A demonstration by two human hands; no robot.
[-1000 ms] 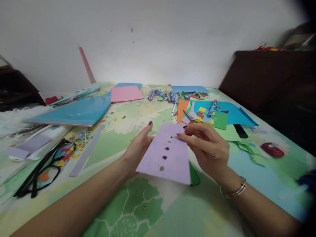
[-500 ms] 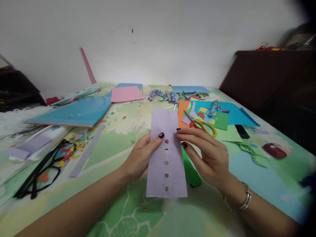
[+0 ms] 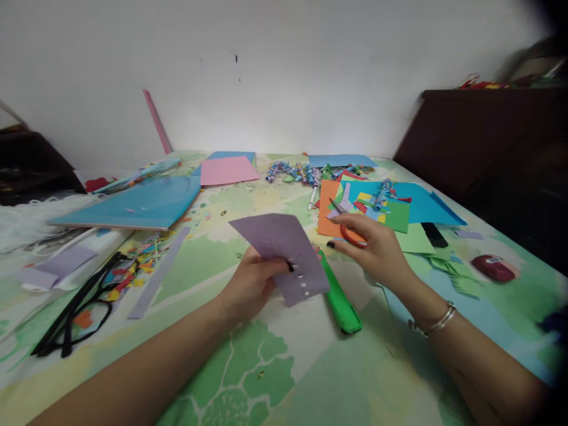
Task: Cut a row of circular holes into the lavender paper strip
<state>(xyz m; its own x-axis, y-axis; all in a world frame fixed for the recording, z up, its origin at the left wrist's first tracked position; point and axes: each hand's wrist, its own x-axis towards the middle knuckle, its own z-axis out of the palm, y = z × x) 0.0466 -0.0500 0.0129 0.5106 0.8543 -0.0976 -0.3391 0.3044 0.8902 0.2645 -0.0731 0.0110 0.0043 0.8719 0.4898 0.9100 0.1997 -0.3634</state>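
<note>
A purple paper strip [image 3: 284, 236] with a row of punched holes is tilted in the middle of the view. My left hand [image 3: 255, 281] pinches its left side, thumb on top near the holes. To the right, my right hand [image 3: 373, 251] is off the paper with thumb and fingers apart, and nothing shows between them. Just beyond its fingers lie red and yellow scissors [image 3: 352, 235], partly hidden by the hand. A green wrapped roll [image 3: 341, 299] rests on the table between the hands, its upper end beside the paper.
Coloured sheets [image 3: 421, 204], a dark phone [image 3: 435, 235] and a red mouse [image 3: 493, 267] lie at the right. Black glasses [image 3: 84, 313], paper scraps and a blue folder [image 3: 133, 201] are at the left. Curled paper pieces [image 3: 302, 171] sit at the back.
The purple paper has tipped from facing me to a slant, and its lower end has risen. My right hand has moved away from its edge, up and right, over the scissors' handles.
</note>
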